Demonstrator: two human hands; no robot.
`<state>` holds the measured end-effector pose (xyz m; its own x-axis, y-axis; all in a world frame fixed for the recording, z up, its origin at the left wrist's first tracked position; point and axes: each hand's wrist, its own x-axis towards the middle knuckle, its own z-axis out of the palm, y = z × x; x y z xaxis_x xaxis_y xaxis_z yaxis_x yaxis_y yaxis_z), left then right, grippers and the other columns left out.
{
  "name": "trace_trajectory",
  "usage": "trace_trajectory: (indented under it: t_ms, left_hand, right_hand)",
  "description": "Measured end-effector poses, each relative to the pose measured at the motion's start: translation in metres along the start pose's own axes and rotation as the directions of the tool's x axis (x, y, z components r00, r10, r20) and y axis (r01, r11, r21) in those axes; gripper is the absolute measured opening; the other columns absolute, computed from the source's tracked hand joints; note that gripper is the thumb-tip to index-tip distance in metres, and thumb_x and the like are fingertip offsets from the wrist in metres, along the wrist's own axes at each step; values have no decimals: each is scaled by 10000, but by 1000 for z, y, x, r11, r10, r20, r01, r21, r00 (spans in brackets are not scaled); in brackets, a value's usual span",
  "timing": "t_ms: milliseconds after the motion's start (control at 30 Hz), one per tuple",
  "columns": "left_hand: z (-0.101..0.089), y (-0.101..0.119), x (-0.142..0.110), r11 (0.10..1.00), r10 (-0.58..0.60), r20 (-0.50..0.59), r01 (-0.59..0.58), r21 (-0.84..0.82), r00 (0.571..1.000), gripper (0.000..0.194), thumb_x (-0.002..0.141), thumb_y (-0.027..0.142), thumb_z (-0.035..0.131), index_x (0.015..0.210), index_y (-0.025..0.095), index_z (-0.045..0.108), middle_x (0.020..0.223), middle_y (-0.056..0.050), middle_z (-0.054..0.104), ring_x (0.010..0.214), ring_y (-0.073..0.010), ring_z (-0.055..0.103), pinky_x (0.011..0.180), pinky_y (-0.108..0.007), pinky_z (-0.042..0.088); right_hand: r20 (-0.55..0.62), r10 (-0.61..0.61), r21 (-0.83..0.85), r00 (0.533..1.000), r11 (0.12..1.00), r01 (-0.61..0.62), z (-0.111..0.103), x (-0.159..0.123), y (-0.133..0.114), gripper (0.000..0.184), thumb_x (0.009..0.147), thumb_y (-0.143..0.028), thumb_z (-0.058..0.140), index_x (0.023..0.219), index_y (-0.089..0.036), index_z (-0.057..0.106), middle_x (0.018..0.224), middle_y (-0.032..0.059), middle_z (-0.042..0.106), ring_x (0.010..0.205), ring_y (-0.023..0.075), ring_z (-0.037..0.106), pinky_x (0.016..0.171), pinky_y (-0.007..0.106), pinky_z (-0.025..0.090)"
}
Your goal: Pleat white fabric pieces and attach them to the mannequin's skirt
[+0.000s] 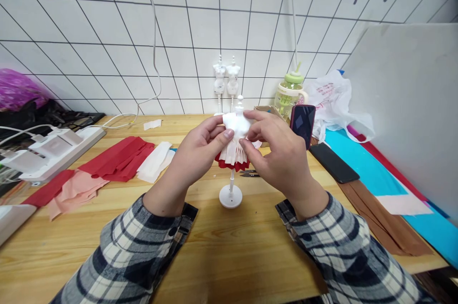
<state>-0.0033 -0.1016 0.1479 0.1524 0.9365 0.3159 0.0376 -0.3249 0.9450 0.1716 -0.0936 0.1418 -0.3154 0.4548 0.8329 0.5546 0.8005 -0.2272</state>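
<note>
A small white mannequin (236, 125) stands upright on its round base (230, 197) in the middle of the table. Round its waist hangs a pleated off-white skirt (232, 152), with a red ruffled layer (229, 165) showing below the hem. My left hand (202, 149) holds the skirt's waist at the left side, thumb laid across the front. On the opposite side my right hand (277, 151) has its thumb against the waist and its fingers curled by the torso. Some fingertips are hidden behind the mannequin.
Behind stand two more mannequins (219, 79). Thread snips (249, 173) lie behind my right hand. Red cloth (116, 158), white cloth (155, 162) and a power strip (53, 156) are left; a bottle (289, 94), propped phone (302, 126), black phone (334, 163) and brown cloth (384, 218) are right.
</note>
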Motion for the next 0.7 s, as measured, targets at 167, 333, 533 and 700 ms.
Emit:
trace_trajectory:
  t_ms: [167,333,533,700]
  left_hand:
    - [1,2,-2,1000,-16,19,16,-5,1000,424,867,393,659,1234,183,620,945,-66,729,791,-188,666,684,-289,540]
    - [2,4,-3,1000,-23,66,23,-2,998,482,856,383,673,1290,187,599,1067,-100,728,910,-233,682,748,-326,553]
    - [-3,5,-2,998,-61,119,62,0,991,521,827,375,705,1299,194,580,1124,-118,719,962,-259,691,748,-345,571]
    - [-2,5,-2,998,-66,87,66,-2,994,445,842,349,688,1241,179,587,1057,-97,728,916,-219,690,720,-295,555]
  right_hand:
    - [65,177,167,982,968,-186,-3,1,4,186,834,-227,638,985,-228,528,1317,91,570,830,176,663,637,304,551]
    - [232,293,365,927,858,-362,-5,5,18,298,795,-259,708,966,-245,465,991,0,637,540,91,570,481,241,475]
    - [252,259,404,933,848,-344,-10,7,23,292,781,-303,751,885,-227,490,886,-16,607,573,89,545,498,224,471]
    - [140,145,264,979,948,-178,-14,8,19,177,804,-293,738,749,-194,602,1126,59,569,739,126,572,581,266,517]
